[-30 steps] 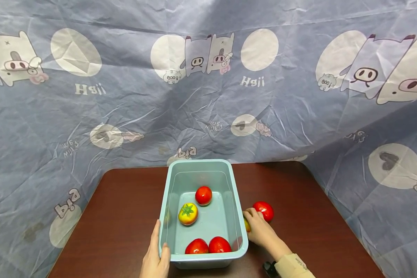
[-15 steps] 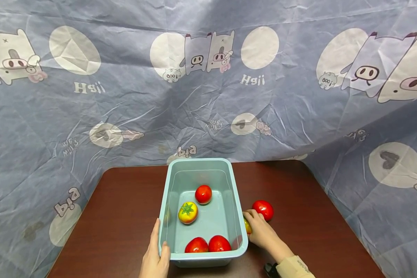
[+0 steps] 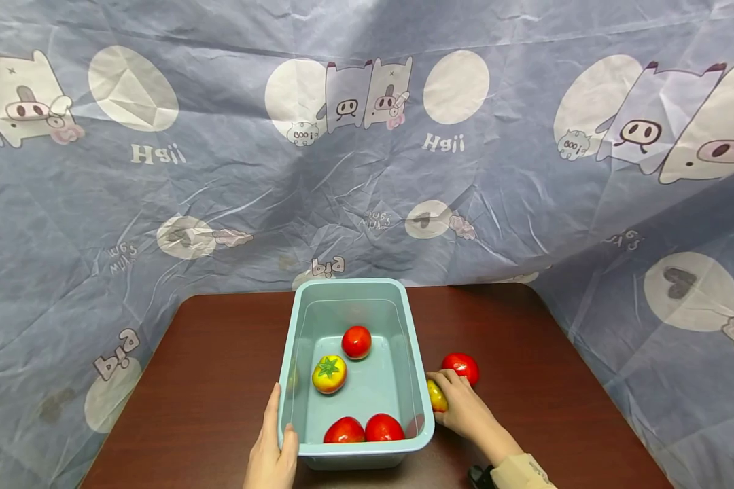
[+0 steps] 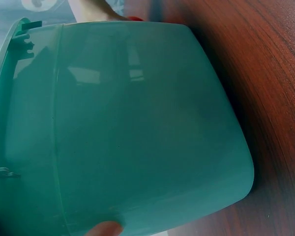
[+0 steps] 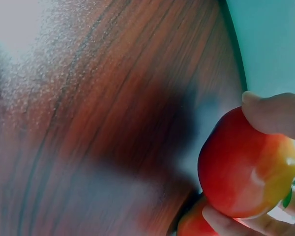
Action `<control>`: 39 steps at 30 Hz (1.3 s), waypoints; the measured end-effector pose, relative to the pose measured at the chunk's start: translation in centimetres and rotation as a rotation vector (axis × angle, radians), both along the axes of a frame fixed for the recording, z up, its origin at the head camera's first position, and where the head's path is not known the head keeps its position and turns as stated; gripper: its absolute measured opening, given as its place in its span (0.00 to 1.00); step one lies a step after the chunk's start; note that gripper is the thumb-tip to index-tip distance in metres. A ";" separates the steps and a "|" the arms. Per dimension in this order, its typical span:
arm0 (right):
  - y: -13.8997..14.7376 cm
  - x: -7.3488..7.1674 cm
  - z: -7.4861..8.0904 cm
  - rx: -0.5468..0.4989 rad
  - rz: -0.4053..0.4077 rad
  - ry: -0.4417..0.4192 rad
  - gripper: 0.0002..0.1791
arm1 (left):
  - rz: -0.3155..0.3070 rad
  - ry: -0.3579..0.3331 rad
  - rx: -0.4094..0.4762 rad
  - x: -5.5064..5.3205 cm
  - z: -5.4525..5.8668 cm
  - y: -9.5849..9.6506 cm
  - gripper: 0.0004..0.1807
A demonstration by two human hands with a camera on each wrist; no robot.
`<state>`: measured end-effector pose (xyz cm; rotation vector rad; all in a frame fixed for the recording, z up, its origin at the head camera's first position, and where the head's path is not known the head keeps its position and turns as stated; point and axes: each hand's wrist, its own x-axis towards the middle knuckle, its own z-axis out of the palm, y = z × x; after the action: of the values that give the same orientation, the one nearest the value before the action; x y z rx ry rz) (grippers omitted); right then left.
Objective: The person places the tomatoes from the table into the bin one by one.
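Observation:
A yellow-red tomato (image 3: 437, 396) is in my right hand (image 3: 463, 406), just outside the right wall of the blue-green plastic bin (image 3: 418, 343). The right wrist view shows thumb and fingers around this tomato (image 5: 243, 164), its green leafy top partly hidden. Behind that hand a red tomato (image 3: 461, 367) lies on the table. My left hand (image 3: 273, 445) rests against the bin's near left corner, fingers straight along the left side, thumb at the near wall. Inside the bin are a yellow tomato (image 3: 329, 374) with a green top, a red tomato (image 3: 357, 342) and two more red tomatoes (image 3: 384, 428) by the near wall.
The bin stands on a dark brown wooden table (image 3: 220, 367). A grey-blue cloth (image 3: 367, 170) with pig prints hangs behind and around it. A black object (image 3: 480, 477) shows beside the right sleeve (image 3: 522, 471).
In my right hand, more of the yellow-red tomato shows as it shifts slightly beside the bin. The left hand and the tomatoes inside the bin stay in place.

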<state>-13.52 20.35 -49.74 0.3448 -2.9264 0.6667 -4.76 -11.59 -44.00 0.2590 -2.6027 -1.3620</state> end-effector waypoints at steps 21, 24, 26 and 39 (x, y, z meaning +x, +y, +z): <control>0.4 -0.2 2.9 -0.012 -0.027 0.000 0.38 | -0.013 -0.031 0.027 -0.1 0.0 -0.4 0.36; 0.5 -0.3 3.4 -0.005 -0.023 0.012 0.39 | -0.018 -0.044 0.034 -0.1 0.1 -0.5 0.36; 0.6 -0.4 3.8 -0.004 -0.022 0.022 0.39 | -0.019 -0.048 0.035 -0.1 0.1 -0.5 0.36; 0.8 -1.1 6.2 0.005 -0.010 0.109 0.39 | -0.017 -0.042 0.035 0.0 0.1 -0.6 0.37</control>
<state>-14.65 21.14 -43.56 0.3547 -2.8250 0.6193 -4.80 -12.19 -43.89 0.2742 -2.6228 -1.4233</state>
